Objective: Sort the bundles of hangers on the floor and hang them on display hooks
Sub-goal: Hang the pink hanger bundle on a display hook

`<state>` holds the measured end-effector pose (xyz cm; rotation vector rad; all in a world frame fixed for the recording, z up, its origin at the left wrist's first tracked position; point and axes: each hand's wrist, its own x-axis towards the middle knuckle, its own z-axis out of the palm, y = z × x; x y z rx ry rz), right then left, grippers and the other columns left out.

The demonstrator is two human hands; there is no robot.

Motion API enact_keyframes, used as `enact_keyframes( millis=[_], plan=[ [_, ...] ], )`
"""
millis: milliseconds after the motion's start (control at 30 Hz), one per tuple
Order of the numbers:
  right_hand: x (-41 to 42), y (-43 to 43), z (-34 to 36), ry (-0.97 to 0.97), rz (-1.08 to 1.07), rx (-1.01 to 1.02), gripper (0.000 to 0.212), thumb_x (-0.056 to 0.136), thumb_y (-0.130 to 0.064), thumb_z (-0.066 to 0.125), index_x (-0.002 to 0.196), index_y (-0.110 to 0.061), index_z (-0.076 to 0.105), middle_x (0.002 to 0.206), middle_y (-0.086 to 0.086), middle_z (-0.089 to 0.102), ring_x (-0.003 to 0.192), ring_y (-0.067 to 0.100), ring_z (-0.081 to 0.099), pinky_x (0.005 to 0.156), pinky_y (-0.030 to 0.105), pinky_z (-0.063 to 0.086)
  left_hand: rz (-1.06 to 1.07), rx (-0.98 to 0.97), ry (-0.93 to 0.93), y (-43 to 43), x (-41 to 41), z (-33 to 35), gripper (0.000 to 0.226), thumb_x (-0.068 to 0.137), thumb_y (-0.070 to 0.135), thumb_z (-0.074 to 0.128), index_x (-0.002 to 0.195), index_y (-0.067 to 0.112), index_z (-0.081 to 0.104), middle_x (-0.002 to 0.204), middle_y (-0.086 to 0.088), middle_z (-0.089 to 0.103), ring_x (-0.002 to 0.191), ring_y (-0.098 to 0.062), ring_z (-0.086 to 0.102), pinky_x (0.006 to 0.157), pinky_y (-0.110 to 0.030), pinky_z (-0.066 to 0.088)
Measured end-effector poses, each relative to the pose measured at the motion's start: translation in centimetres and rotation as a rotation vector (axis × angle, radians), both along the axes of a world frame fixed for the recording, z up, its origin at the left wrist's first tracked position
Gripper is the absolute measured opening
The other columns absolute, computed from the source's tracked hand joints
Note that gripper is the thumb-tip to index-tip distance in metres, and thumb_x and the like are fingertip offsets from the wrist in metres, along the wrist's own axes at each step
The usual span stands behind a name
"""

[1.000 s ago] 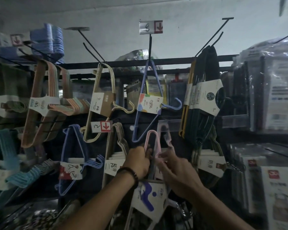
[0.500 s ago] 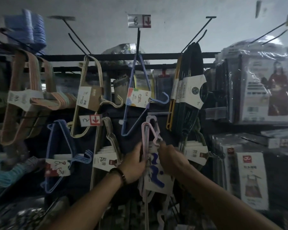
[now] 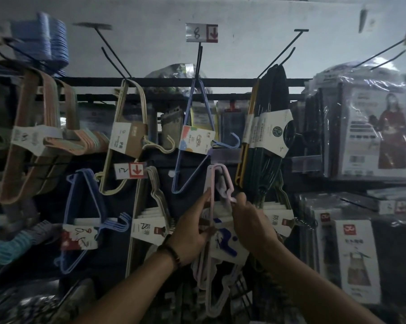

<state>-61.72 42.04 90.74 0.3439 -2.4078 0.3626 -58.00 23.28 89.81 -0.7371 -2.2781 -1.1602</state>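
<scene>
So the pale wall (image 3: 150, 47) takes up the whole far top of your view. Below it the dark rack bar (image 3: 232, 82) runs left to right, with wire hooks (image 3: 279, 54) sticking out toward you. Far right is a big stack of plastic-wrapped apron packs (image 3: 370, 129), shiny and a bit blurry.

Over on the left a fat peach bundle (image 3: 31, 139) of hangers hangs tilted. Going right along the top row you've got the cream bundle (image 3: 127, 139), a thin blue bundle (image 3: 196, 142) dead centre, then the dark green bundle (image 3: 274, 132). Down low on the left there's the lower blue bundle (image 3: 79, 237) with a scribbled label.

The one you're actually handling, the pink bundle (image 3: 204, 274), is low in the middle, just under the thin blue one. Its top loop is up by a clear tag holder (image 3: 223, 155). Honestly can't tell whether it's sitting on a hook or not, it's too dark back there. Its white label (image 3: 227, 246) has blue marks on it.

Your left hand (image 3: 192, 232) is wrapped round the bundle's left edge, thumb in front and fingers curled behind. Your right hand (image 3: 251, 220) is closed up narrow, pinching the notched shoulder near the top.

Small stuff: an "8" tag (image 3: 201, 33) up top, a "12" tag (image 3: 130, 170) lower left of it, both with red down arrows, and a beaded bracelet (image 3: 171, 252) on your left wrist.
</scene>
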Motion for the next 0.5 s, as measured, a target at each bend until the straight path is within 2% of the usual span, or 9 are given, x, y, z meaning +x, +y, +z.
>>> enact_keyframes(
  millis=[100, 167, 200, 233, 300, 367, 433, 500],
  plan=[
    [-1.1, 0.1, -0.4, -0.008, -0.021, 0.017, 0.025, 0.105, -0.021, 0.048, 0.128, -0.015, 0.042, 0.101, 0.004, 0.059, 0.073, 0.015, 0.068, 0.063, 0.032, 0.063, 0.011, -0.039, -0.016, 0.4, -0.5, 0.2, 0.09, 0.097, 0.016, 0.071, 0.161, 0.049, 0.017, 0.147, 0.04, 0.039, 0.13, 0.022, 0.042, 0.101, -0.004, 0.041],
    [-2.3, 0.1, -0.6, -0.019, -0.044, 0.008, 0.028, 0.102, -0.019, 0.053, 0.128, -0.014, 0.044, 0.104, 0.006, 0.061, 0.077, 0.016, 0.069, 0.065, 0.032, 0.063, 0.032, -0.081, -0.046, 0.6, -1.1, 0.5, 0.093, 0.098, 0.016, 0.07, 0.162, 0.049, 0.01, 0.143, 0.038, 0.042, 0.12, 0.027, 0.044, 0.097, 0.002, 0.037],
    [-3.1, 0.0, -0.7, -0.016, -0.068, 0.02, 0.029, 0.101, -0.019, 0.054, 0.128, -0.013, 0.044, 0.105, 0.008, 0.062, 0.08, 0.017, 0.07, 0.069, 0.032, 0.063, 0.056, -0.118, -0.057, 0.6, -1.5, 0.7, 0.097, 0.098, 0.016, 0.069, 0.161, 0.05, 0.004, 0.142, 0.034, 0.044, 0.117, 0.025, 0.047, 0.095, 0.003, 0.037],
    [-3.4, -0.3, -0.5, -0.04, -0.079, 0.017, 0.028, 0.102, -0.02, 0.052, 0.128, -0.012, 0.044, 0.109, 0.01, 0.061, 0.086, 0.021, 0.069, 0.074, 0.034, 0.062, 0.075, -0.151, -0.072, 0.7, -1.8, 0.8, 0.101, 0.098, 0.017, 0.069, 0.16, 0.052, -0.002, 0.143, 0.028, 0.049, 0.118, 0.019, 0.051, 0.095, 0.0, 0.039],
    [-4.0, -0.8, -0.1, -0.043, -0.052, 0.024, 0.024, 0.106, -0.024, 0.041, 0.126, -0.012, 0.044, 0.115, 0.013, 0.058, 0.098, 0.03, 0.063, 0.084, 0.043, 0.056, 0.106, -0.186, -0.107, 1.0, -2.5, 1.1, 0.108, 0.097, 0.02, 0.069, 0.157, 0.055, -0.014, 0.142, 0.016, 0.058, 0.119, 0.0, 0.06, 0.097, -0.016, 0.048],
    [-4.8, -1.3, 0.1, -0.053, -0.025, 0.014, 0.023, 0.107, -0.024, 0.038, 0.125, -0.012, 0.045, 0.116, 0.013, 0.059, 0.099, 0.03, 0.061, 0.086, 0.045, 0.053, 0.135, -0.211, -0.137, 1.3, -3.1, 1.1, 0.113, 0.095, 0.026, 0.069, 0.155, 0.053, -0.023, 0.136, 0.008, 0.064, 0.11, -0.009, 0.065, 0.092, -0.028, 0.054],
    [-5.6, -1.6, 0.2, -0.093, -0.06, 0.046, 0.028, 0.104, -0.024, 0.054, 0.128, -0.011, 0.047, 0.116, 0.011, 0.062, 0.094, 0.022, 0.067, 0.082, 0.036, 0.059, 0.127, -0.214, -0.155, 1.5, -3.9, 0.9, 0.116, 0.091, 0.037, 0.068, 0.154, 0.049, -0.029, 0.138, 0.006, 0.063, 0.112, -0.012, 0.066, 0.092, -0.032, 0.055],
    [-6.1, -1.5, 0.0, -0.137, -0.084, 0.066, 0.04, 0.098, -0.025, 0.066, 0.131, -0.011, 0.048, 0.118, 0.009, 0.063, 0.098, 0.02, 0.071, 0.08, 0.034, 0.062, 0.089, -0.193, -0.178, 1.8, -4.6, 0.4, 0.117, 0.089, 0.047, 0.067, 0.152, 0.05, -0.032, 0.151, 0.009, 0.054, 0.126, -0.014, 0.061, 0.102, -0.036, 0.052]
  ],
)
